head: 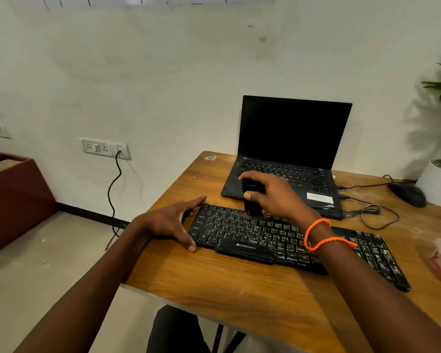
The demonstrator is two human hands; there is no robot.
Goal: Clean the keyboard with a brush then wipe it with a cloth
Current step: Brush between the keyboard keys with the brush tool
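The desk (239, 284) is carrying everything, wooden and dusty along its right side. On it the keyboard (303, 243) is lying flat and slightly askew, near the front edge, just in front of the open laptop (290, 154). The keyboard is looking like a light, stiff plastic slab, likely to skate on the smooth wood under sideways strokes, so bracing it at a bare end edge seems sounder than pressing on the keys, which are loose and easy to pop.

The left hand (171, 222) is doing just that: open, fingers spread, cupping the keyboard's left end, thumb on the desk by the front corner. The right hand (273, 194) is closing around the brush (251, 197), a small dark upright block, thumb on one face and fingers over the top and far side. Its lower end is meeting the upper key rows left of centre; the bristles are too dark to make out. It seems light and rigid in the body, soft at the tip, best held high as here.

No cloth is showing that I can name with certainty.
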